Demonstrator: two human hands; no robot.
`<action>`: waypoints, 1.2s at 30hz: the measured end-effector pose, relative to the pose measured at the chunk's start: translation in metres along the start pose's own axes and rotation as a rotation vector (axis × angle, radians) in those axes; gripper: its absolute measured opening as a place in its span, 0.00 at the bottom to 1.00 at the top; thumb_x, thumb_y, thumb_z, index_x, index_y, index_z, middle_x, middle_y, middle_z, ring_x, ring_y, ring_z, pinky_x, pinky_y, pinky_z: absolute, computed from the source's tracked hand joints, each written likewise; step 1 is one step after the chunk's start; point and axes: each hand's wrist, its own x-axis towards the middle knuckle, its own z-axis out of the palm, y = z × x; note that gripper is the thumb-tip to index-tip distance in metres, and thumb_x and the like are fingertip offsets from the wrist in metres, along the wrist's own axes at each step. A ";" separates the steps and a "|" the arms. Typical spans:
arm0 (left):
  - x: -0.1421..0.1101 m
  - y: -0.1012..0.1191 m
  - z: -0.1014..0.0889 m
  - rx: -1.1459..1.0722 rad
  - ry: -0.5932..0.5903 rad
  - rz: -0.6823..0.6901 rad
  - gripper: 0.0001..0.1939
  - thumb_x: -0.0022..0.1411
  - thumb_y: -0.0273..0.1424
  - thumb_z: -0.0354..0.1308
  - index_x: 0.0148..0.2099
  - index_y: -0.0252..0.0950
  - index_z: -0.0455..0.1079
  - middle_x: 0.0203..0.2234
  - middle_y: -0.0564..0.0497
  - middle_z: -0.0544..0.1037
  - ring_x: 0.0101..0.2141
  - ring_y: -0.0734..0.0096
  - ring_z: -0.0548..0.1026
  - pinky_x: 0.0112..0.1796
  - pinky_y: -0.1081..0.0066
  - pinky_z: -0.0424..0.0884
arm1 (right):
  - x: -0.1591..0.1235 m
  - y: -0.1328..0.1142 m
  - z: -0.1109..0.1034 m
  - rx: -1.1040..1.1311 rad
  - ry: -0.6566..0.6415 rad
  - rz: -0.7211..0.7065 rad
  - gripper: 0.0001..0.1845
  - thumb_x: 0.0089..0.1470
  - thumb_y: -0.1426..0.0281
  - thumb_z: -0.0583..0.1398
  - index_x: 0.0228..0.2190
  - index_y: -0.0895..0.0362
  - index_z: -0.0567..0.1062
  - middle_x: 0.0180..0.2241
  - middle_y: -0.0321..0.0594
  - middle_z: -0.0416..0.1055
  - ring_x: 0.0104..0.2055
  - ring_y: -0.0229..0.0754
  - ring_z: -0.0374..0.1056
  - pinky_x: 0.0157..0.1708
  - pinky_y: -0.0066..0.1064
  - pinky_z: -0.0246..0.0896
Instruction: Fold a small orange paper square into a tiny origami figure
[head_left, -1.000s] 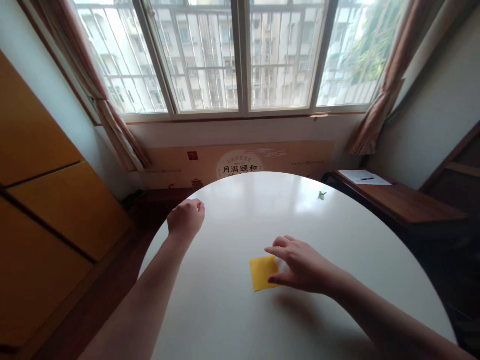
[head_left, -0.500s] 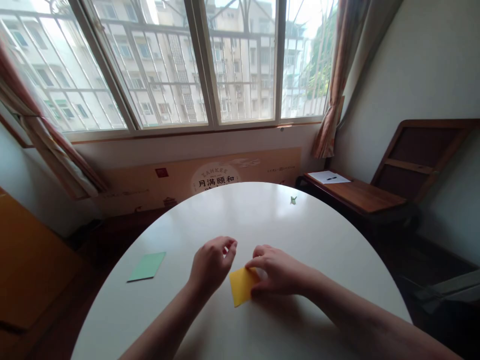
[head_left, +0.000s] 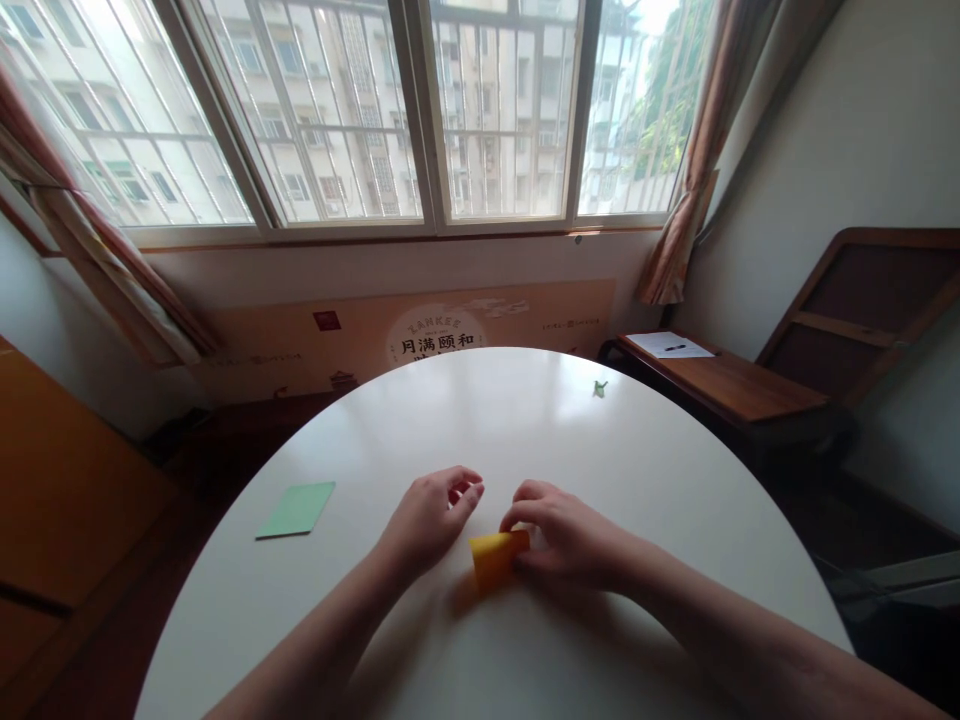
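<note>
At near-mid of wht tbl (head_left: 465, 430): yel. paper (head_left: 495, 564), bent & tilted up, R hand (head_left: 561, 535) on it.
R thumb & fingers clamped on paper's R end; L hand (head_left: 430, 518) also over tbl mid, fingers half-curled, thumb slightly apart from them. Grn square (head_left: 296, 509) flat on tbl's L side; sm. grn item (head_left: 599, 388) nr tbl's far R edge. Wood bench (head_left: 750, 380) beyond tbl's R side, w/ wht sheet (head_left: 656, 345) & dark pen (head_left: 679, 348).
</note>
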 end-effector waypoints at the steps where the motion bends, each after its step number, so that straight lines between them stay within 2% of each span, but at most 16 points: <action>1: -0.001 0.001 0.000 -0.033 -0.037 -0.014 0.17 0.64 0.42 0.55 0.43 0.36 0.78 0.34 0.46 0.83 0.36 0.56 0.80 0.39 0.63 0.71 | 0.000 0.001 0.000 0.015 0.010 0.010 0.14 0.49 0.73 0.66 0.40 0.52 0.81 0.43 0.41 0.72 0.45 0.45 0.70 0.48 0.36 0.64; 5: -0.002 0.003 0.002 -0.213 -0.185 -0.075 0.21 0.61 0.46 0.59 0.43 0.34 0.79 0.30 0.46 0.82 0.30 0.58 0.80 0.30 0.65 0.72 | 0.001 0.003 -0.001 0.070 0.059 0.056 0.16 0.48 0.76 0.65 0.41 0.52 0.80 0.43 0.40 0.73 0.44 0.43 0.70 0.46 0.35 0.65; 8: -0.003 0.003 0.005 -0.387 -0.231 -0.121 0.24 0.58 0.46 0.61 0.47 0.32 0.76 0.28 0.46 0.81 0.26 0.60 0.78 0.22 0.69 0.70 | 0.002 0.005 -0.002 0.105 0.107 0.082 0.16 0.49 0.74 0.66 0.42 0.52 0.80 0.42 0.40 0.73 0.44 0.44 0.70 0.46 0.37 0.65; 10: -0.002 0.004 0.006 -0.492 -0.204 -0.133 0.25 0.55 0.43 0.64 0.49 0.31 0.74 0.29 0.46 0.81 0.27 0.62 0.78 0.21 0.71 0.71 | 0.003 0.007 -0.002 0.134 0.140 0.091 0.19 0.50 0.72 0.66 0.45 0.51 0.79 0.43 0.40 0.73 0.44 0.45 0.69 0.47 0.38 0.65; 13: -0.001 0.007 0.005 -0.611 -0.107 -0.137 0.26 0.52 0.42 0.67 0.48 0.31 0.73 0.30 0.45 0.82 0.28 0.65 0.78 0.24 0.72 0.72 | 0.006 0.013 -0.002 0.183 0.198 0.123 0.29 0.53 0.66 0.66 0.57 0.51 0.72 0.43 0.41 0.74 0.43 0.44 0.69 0.46 0.38 0.66; 15: -0.001 0.008 0.002 -0.668 -0.034 -0.143 0.25 0.52 0.42 0.68 0.47 0.31 0.73 0.31 0.45 0.82 0.28 0.66 0.78 0.25 0.72 0.73 | 0.008 0.015 -0.003 0.338 0.221 0.183 0.36 0.55 0.60 0.67 0.62 0.53 0.66 0.43 0.43 0.74 0.42 0.45 0.70 0.42 0.38 0.67; 17: -0.001 0.010 0.000 -0.712 0.039 -0.150 0.24 0.51 0.42 0.68 0.45 0.31 0.73 0.31 0.45 0.82 0.28 0.66 0.78 0.26 0.72 0.73 | 0.009 0.014 -0.003 0.566 0.204 0.230 0.35 0.54 0.55 0.67 0.59 0.56 0.70 0.41 0.44 0.76 0.41 0.46 0.71 0.41 0.37 0.67; 19: -0.002 0.011 0.000 -0.743 0.101 -0.160 0.23 0.50 0.43 0.69 0.43 0.32 0.74 0.32 0.45 0.82 0.30 0.65 0.78 0.26 0.72 0.73 | 0.010 0.009 -0.003 0.741 0.167 0.240 0.29 0.53 0.54 0.68 0.51 0.58 0.77 0.39 0.45 0.77 0.41 0.47 0.72 0.41 0.36 0.66; 22: -0.003 0.013 0.001 -0.761 0.149 -0.181 0.20 0.50 0.43 0.69 0.40 0.33 0.74 0.34 0.45 0.82 0.33 0.64 0.78 0.26 0.72 0.72 | 0.009 0.000 -0.001 0.811 0.165 0.248 0.22 0.52 0.54 0.68 0.40 0.59 0.81 0.36 0.43 0.78 0.38 0.45 0.72 0.37 0.33 0.64; 25: -0.004 0.014 0.004 -0.757 0.119 -0.202 0.18 0.51 0.42 0.69 0.37 0.33 0.74 0.31 0.46 0.81 0.32 0.64 0.78 0.26 0.73 0.72 | 0.008 -0.005 0.000 0.844 0.235 0.290 0.20 0.51 0.55 0.68 0.38 0.59 0.80 0.35 0.43 0.78 0.33 0.41 0.68 0.31 0.30 0.59; 30: -0.006 0.017 0.009 -0.731 -0.011 -0.203 0.16 0.49 0.39 0.70 0.33 0.32 0.76 0.27 0.46 0.81 0.29 0.68 0.76 0.26 0.74 0.71 | 0.008 0.000 -0.001 0.865 0.378 0.334 0.21 0.50 0.54 0.68 0.34 0.60 0.78 0.33 0.42 0.76 0.31 0.38 0.63 0.27 0.28 0.54; 33: -0.007 0.019 0.010 -0.709 -0.073 -0.188 0.17 0.47 0.40 0.71 0.33 0.31 0.78 0.27 0.46 0.80 0.26 0.70 0.74 0.25 0.74 0.70 | 0.008 0.001 -0.002 0.884 0.407 0.348 0.22 0.49 0.53 0.68 0.33 0.60 0.77 0.33 0.42 0.75 0.30 0.38 0.63 0.25 0.28 0.54; 36: -0.007 0.021 0.007 -0.696 -0.070 -0.185 0.19 0.51 0.44 0.69 0.33 0.31 0.79 0.26 0.46 0.79 0.27 0.69 0.74 0.25 0.73 0.71 | 0.008 -0.001 -0.003 0.901 0.409 0.365 0.22 0.49 0.53 0.69 0.33 0.60 0.77 0.31 0.42 0.75 0.29 0.37 0.63 0.24 0.27 0.54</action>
